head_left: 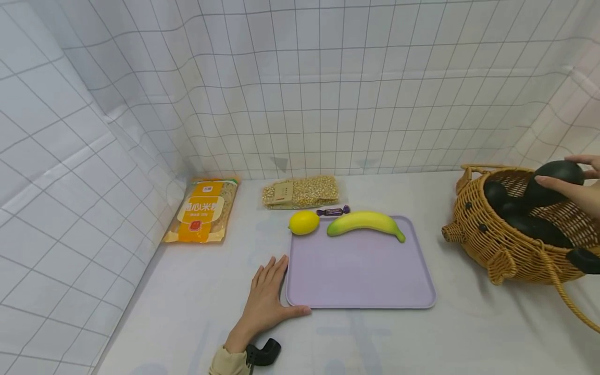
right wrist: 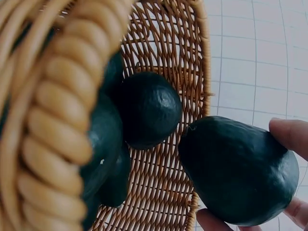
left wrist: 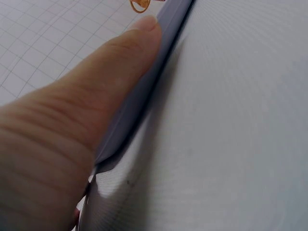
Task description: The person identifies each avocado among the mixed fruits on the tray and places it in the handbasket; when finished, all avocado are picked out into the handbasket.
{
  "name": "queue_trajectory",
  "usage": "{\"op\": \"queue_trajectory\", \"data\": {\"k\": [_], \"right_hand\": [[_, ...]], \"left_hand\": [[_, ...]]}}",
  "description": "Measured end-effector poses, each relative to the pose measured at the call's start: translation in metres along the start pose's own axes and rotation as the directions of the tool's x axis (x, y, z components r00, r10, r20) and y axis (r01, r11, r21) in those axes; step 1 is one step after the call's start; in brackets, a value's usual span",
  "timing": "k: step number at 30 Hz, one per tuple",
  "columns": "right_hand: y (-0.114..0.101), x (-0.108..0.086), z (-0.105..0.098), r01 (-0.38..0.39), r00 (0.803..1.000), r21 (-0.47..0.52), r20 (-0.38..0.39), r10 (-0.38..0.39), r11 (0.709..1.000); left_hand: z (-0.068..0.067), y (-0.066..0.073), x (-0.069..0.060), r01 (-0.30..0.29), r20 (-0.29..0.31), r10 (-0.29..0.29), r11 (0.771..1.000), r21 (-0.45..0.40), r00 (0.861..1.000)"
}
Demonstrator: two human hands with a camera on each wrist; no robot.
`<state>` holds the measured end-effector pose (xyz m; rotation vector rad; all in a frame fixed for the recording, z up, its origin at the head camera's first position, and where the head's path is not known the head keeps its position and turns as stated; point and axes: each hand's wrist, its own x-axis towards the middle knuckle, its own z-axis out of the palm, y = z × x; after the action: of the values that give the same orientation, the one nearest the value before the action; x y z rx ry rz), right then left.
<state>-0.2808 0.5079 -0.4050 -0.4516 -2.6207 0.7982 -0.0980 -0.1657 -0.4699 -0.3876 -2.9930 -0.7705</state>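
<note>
My right hand (head_left: 583, 194) grips a dark green avocado (head_left: 559, 174) between thumb and fingers, over the opening of a wicker basket (head_left: 473, 237) at the far right. In the right wrist view the held avocado (right wrist: 236, 168) is beside the basket's rim, and several more avocados (right wrist: 149, 108) lie inside. At the near left corner of a lilac tray (head_left: 358, 276) rests my left hand (head_left: 264, 307), fingers straight along the left side and thumb along the front edge. A banana (head_left: 365, 223) and a lemon (head_left: 303, 223) lie at the tray's back edge.
A purple-wrapped candy (head_left: 333, 211) lies just behind the tray, with a clear bag of yellow kernels (head_left: 309, 191) behind it. An orange food packet (head_left: 202, 211) is at the back left. A rope handle (head_left: 560, 289) hangs off the basket's front. Gridded curtains (head_left: 328, 104) border the table.
</note>
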Motion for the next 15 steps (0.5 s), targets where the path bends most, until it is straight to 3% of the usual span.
{"op": "queue_trajectory", "data": {"k": [10,15], "right_hand": [[-0.0030,0.0064,0.0027,0.012,0.999,-0.041,0.045,-0.010,0.999],[-0.0054,0.0038,0.0004,0.021,0.998,-0.013,0.055,-0.021,1.000]], "left_hand": [[-0.0002,0.0010,-0.0008,-0.001,-0.001,0.001,1.000,-0.004,1.000],[-0.0004,0.0012,-0.0008,0.003,0.005,-0.003,1.000,0.001,1.000]]}}
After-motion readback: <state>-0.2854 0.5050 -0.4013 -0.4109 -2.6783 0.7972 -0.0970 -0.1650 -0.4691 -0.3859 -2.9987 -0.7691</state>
